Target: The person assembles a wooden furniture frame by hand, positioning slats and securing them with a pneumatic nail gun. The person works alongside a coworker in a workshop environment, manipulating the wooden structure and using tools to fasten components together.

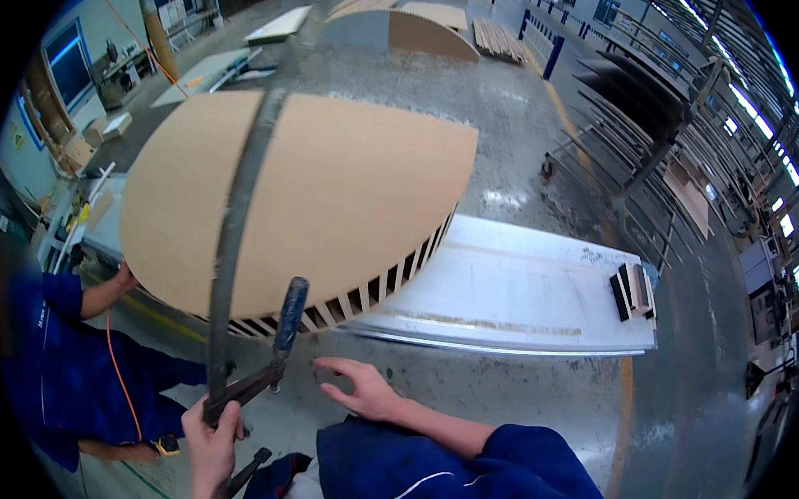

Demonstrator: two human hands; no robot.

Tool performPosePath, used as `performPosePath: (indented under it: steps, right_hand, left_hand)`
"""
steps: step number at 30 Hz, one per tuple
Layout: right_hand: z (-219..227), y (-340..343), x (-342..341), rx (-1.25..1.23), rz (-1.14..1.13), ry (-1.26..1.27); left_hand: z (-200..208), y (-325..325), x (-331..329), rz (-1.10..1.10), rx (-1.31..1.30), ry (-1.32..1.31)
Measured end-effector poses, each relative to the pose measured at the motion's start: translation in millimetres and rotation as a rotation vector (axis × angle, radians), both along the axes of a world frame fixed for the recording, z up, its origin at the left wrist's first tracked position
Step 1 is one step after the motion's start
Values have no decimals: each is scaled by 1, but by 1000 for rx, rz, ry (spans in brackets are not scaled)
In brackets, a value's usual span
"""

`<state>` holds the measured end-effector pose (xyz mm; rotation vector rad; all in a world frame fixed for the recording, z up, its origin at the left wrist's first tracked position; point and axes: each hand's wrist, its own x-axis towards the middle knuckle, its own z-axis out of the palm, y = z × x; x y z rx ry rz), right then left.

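Observation:
My left hand (pixel 211 447) grips a long steel bar clamp (pixel 235 218) near its lower end. The clamp's bar rises across the view in front of a large leaf-shaped board panel (pixel 358 184), and its blue screw handle (pixel 293 307) points upward. Cut slots run along the panel's curved near edge, with dark gaps between pale ribs. My right hand (pixel 365 392) is empty, fingers apart, just to the right of the clamp's handle and short of the panel's edge. Whether the clamp touches the panel I cannot tell.
Under the panel a long white workbench (pixel 516 274) stretches right, bearing several short wood blocks (pixel 634 293). At the left a co-worker in blue has a hand (pixel 125 277) at the panel's rim. A rack of boards (pixel 642 109) stands far right; another curved piece (pixel 429 36) lies beyond.

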<state>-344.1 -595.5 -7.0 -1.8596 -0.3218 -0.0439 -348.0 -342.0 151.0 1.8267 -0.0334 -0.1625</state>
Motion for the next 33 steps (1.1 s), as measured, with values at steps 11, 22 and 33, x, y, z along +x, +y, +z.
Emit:
performPosePath:
  steps: [11, 22, 33]
  right_hand:
    - [12, -53, -62, 445, -280, 303]
    - [-11, -145, -98, 961, -209, 503]
    - [-6, -293, -183, 1200, -685, 482]
  left_hand:
    - [-67, -30, -22, -255, 191, 128]
    - [-90, -211, -70, -426, 471, 39]
    - [-71, -389, -103, -852, 647, -74]
